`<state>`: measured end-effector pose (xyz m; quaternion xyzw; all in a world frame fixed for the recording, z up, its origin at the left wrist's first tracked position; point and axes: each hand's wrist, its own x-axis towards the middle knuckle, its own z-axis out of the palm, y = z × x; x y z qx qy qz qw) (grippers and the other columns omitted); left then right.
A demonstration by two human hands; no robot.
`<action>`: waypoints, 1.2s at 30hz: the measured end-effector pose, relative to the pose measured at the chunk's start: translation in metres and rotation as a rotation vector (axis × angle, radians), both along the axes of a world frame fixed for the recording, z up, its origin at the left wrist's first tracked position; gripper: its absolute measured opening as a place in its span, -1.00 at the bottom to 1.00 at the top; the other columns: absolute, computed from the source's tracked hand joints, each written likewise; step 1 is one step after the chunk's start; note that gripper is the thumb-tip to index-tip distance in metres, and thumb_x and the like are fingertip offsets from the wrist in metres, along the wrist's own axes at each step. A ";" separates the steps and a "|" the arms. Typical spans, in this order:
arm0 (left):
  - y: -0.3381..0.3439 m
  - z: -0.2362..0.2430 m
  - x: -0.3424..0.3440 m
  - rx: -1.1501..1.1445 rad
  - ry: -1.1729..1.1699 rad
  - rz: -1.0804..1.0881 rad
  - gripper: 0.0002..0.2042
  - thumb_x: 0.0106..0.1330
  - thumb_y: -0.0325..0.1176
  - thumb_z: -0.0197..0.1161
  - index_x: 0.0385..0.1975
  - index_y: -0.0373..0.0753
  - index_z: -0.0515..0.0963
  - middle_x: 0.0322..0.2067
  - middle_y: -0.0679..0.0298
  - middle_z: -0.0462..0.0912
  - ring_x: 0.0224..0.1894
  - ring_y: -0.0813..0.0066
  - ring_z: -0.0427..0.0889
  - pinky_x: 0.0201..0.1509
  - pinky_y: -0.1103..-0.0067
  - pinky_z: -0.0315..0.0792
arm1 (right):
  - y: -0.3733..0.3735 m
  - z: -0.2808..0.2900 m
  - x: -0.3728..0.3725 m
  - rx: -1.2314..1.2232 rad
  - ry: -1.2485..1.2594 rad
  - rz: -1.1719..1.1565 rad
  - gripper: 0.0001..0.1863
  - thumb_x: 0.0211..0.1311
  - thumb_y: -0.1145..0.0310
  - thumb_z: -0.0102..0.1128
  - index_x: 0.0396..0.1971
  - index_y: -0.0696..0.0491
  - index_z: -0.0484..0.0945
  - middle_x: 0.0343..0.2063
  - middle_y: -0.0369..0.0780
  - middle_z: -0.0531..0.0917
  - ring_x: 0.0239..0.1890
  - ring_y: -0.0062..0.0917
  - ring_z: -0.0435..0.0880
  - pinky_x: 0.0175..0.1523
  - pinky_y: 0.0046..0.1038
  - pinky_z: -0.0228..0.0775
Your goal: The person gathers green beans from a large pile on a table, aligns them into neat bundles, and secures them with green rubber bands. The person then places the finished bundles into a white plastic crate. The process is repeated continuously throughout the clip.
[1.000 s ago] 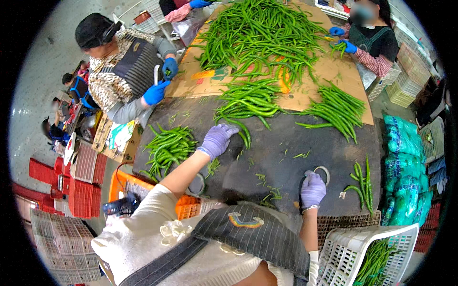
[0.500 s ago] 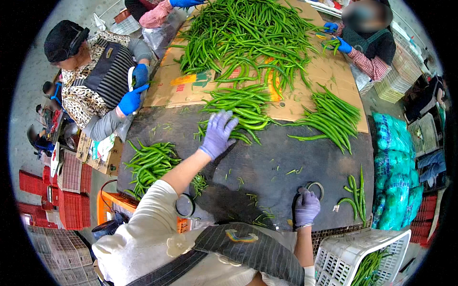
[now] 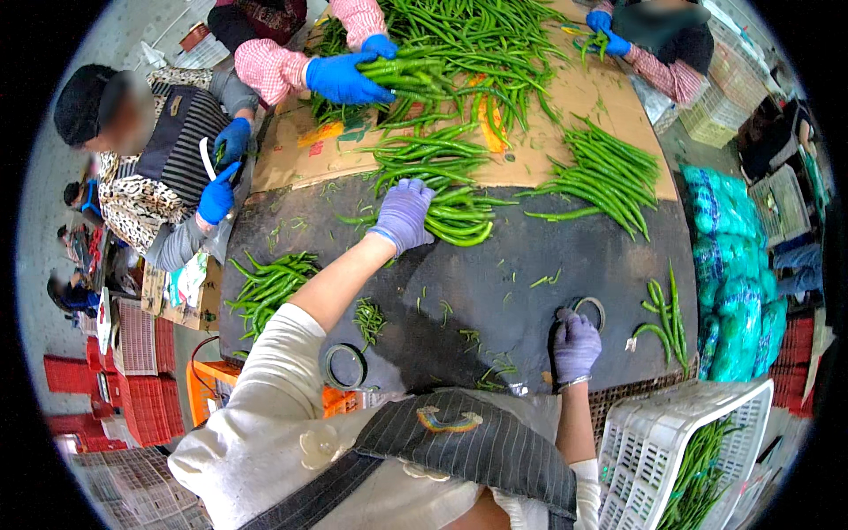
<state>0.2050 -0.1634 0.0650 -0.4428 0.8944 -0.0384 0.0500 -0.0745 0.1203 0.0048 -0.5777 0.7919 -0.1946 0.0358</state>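
My left hand (image 3: 405, 212), in a lilac glove, curls its fingers round green chili peppers (image 3: 461, 221) at the near side of the middle pile on the dark mat (image 3: 459, 327). My right hand (image 3: 574, 349), also gloved, lies on the mat with bent fingers at the rim of a tape roll (image 3: 601, 318); whether it grips the roll is unclear. A second roll (image 3: 359, 367) lies below my left forearm. A left pile (image 3: 269, 291), an aligned right bundle (image 3: 601, 177) and a few loose peppers (image 3: 671, 318) surround my hands. The large heap (image 3: 468, 44) covers the cardboard beyond.
A co-worker (image 3: 177, 150) is at the left, another (image 3: 667, 49) at the top right, and a third person's blue gloves (image 3: 344, 79) reach into the heap. A white basket of peppers (image 3: 636, 450), turquoise bags (image 3: 724, 265) and red crates (image 3: 141, 397) surround the table.
My left hand has moved onto the middle pile, its fingers now curled round peppers. The co-worker at top has reached into the heap and grips a bunch. The whole view has shifted.
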 end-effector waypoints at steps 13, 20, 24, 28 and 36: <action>0.068 -0.012 0.002 0.177 0.077 -0.110 -0.46 -0.08 -0.15 0.40 -0.06 -0.23 0.47 -0.19 0.03 0.57 -0.11 0.05 0.56 -0.01 0.27 0.44 | -0.009 -0.007 0.001 -0.208 -0.198 -0.057 -0.72 0.14 0.29 0.21 -0.10 -0.09 0.58 -0.25 -0.14 0.64 -0.19 -0.20 0.62 -0.10 -0.22 0.46; 0.099 -0.016 0.004 0.190 0.148 -0.235 -0.47 -0.07 -0.23 0.39 -0.03 -0.17 0.47 -0.15 0.09 0.55 -0.09 0.06 0.53 0.04 0.29 0.40 | -0.074 0.010 0.019 0.063 -0.211 0.149 -0.66 0.20 0.12 0.18 -0.03 -0.15 0.58 -0.23 -0.12 0.65 -0.14 -0.20 0.63 -0.06 -0.25 0.46; 0.101 -0.013 0.009 0.247 0.200 -0.246 -0.42 -0.11 -0.27 0.40 0.02 -0.16 0.45 -0.12 0.09 0.54 -0.05 0.08 0.52 0.05 0.29 0.39 | -0.098 0.018 0.023 0.187 -0.178 0.236 -0.76 0.22 0.18 0.13 -0.17 -0.11 0.64 -0.32 -0.13 0.66 -0.23 -0.19 0.64 -0.12 -0.21 0.46; 0.099 -0.015 0.004 0.238 0.107 -0.300 -0.34 -0.14 -0.32 0.40 0.10 -0.17 0.41 -0.08 0.07 0.51 -0.01 0.09 0.50 0.07 0.29 0.38 | -0.108 0.029 0.041 0.187 -0.179 0.414 -0.78 0.23 0.19 0.09 -0.25 -0.08 0.65 -0.31 -0.12 0.66 -0.24 -0.17 0.64 -0.11 -0.19 0.47; 0.126 -0.014 0.007 0.281 0.125 -0.144 -0.32 -0.17 -0.28 0.44 0.09 -0.14 0.42 -0.08 0.13 0.50 -0.03 0.12 0.50 0.07 0.30 0.38 | -0.117 0.038 0.047 0.125 -0.367 0.317 -0.72 0.23 0.14 0.13 -0.14 -0.10 0.65 -0.24 -0.13 0.68 -0.14 -0.20 0.63 0.00 -0.25 0.44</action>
